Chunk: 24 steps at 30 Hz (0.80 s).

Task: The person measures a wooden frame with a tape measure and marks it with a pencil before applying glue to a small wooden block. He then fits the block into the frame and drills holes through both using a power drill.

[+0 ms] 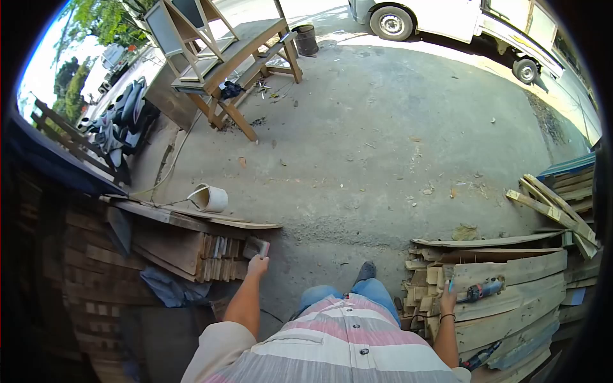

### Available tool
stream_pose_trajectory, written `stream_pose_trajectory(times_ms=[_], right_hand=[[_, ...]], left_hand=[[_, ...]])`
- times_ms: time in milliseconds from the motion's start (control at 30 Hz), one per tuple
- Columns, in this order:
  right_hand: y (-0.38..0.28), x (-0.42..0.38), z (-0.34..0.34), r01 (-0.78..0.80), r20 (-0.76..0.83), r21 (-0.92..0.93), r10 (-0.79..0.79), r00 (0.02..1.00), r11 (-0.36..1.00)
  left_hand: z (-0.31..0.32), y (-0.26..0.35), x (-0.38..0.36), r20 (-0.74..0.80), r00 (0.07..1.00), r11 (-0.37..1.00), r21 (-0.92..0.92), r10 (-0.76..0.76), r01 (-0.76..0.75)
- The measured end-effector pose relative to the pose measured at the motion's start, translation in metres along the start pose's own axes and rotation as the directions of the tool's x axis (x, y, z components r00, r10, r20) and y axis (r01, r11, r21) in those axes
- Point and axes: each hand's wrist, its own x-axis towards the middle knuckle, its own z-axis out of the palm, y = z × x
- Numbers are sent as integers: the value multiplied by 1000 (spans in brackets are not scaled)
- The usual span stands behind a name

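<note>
My left hand (pixel 257 265) is closed around a small grey, flat-faced block (pixel 257 246) with a reddish edge, held beside the end of a stack of wood strips (pixel 220 255). My right hand (pixel 448 297) is over the right-hand pile of boards (pixel 511 306). Its fingers are closed on a small thing with a blue part (pixel 452 285); its exact kind is too small to make out. Just right of that hand, a blue-grey power tool (pixel 484 289) lies on the boards. Lower down on the pile rests a second power tool (pixel 482 356).
A wooden workbench (pixel 255 41) with framed panels stands ahead on the left. A white bucket (pixel 212 198) lies tipped near the left stack. Loose timber (pixel 555 207) leans at the right. A white truck (pixel 434 19), a dark bin (pixel 306 40) and a motorbike (pixel 121 121) stand farther off.
</note>
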Motion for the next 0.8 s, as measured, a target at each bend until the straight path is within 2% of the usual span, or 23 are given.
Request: stream_pose_trajectory(times_ms=[33, 100, 167, 200, 233, 267, 300, 333, 400, 433, 467, 500, 533, 567, 600, 633, 700, 767, 800], right_hand=[[-54, 44, 9, 95, 19, -87, -94, 995, 992], [-194, 99, 31, 132, 118, -32, -128, 985, 991], [-284, 165, 74, 385, 125, 9, -383, 915, 923], [-335, 183, 93, 418, 180, 41, -418, 890, 908], [-386, 196, 114, 448, 231, 76, -453, 861, 891], [-429, 209, 138, 459, 244, 71, -462, 853, 885], [-467, 221, 163, 493, 298, 83, -494, 817, 866], [-495, 233, 183, 521, 352, 94, -518, 780, 848], [-519, 261, 228, 504, 412, 74, -487, 770, 860], [-534, 280, 257, 493, 457, 65, -465, 758, 868], [-537, 299, 280, 473, 502, 0, -410, 762, 881], [-525, 314, 291, 447, 549, -78, -336, 765, 891], [-513, 334, 299, 450, 620, -153, -269, 737, 880], [-503, 353, 302, 459, 680, -221, -201, 705, 860], [-506, 368, 298, 384, 665, -322, -82, 742, 865], [-509, 382, 295, 303, 637, -421, 42, 769, 855], [-506, 413, 292, 33, 476, -362, 154, 866, 932], [-521, 442, 294, -131, 353, -229, 208, 912, 965], [-531, 456, 298, -123, 362, -235, 204, 909, 964]], left_hand=[[-32, -4, -14, 19, 997, 995, 66, -70, 69], [-58, -32, -19, 57, 976, 970, 140, -208, 199], [-56, -44, -22, 24, 944, 940, 94, -330, 327], [-48, -44, -22, 29, 917, 916, 59, -398, 396], [-29, -46, -12, 77, 863, 866, -4, -499, 500], [7, -71, 14, 133, 852, 858, -19, -506, 513], [18, -42, 20, 220, 810, 826, -30, -544, 563], [40, -28, 40, 442, 701, 710, -181, -560, 681], [42, 52, 77, 567, 714, 819, -116, -410, 563], [33, 101, 104, 573, 747, 880, -88, -338, 466], [20, 145, 132, 589, 762, 894, -142, -269, 426], [14, 174, 169, 571, 790, 913, -163, -222, 374], [-21, 228, 200, 538, 832, 936, -208, -133, 284], [-44, 261, 242, 437, 899, 971, -227, 37, 70], [-60, 285, 284, 294, 946, 951, -308, 139, -44], [-107, 329, 310, 228, 963, 937, -343, 146, -61], [-173, 379, 365, 24, 984, 882, -449, 175, -146], [-254, 433, 400, -89, 973, 818, -529, 212, -226], [-285, 452, 420, -94, 975, 819, -530, 200, -219]])
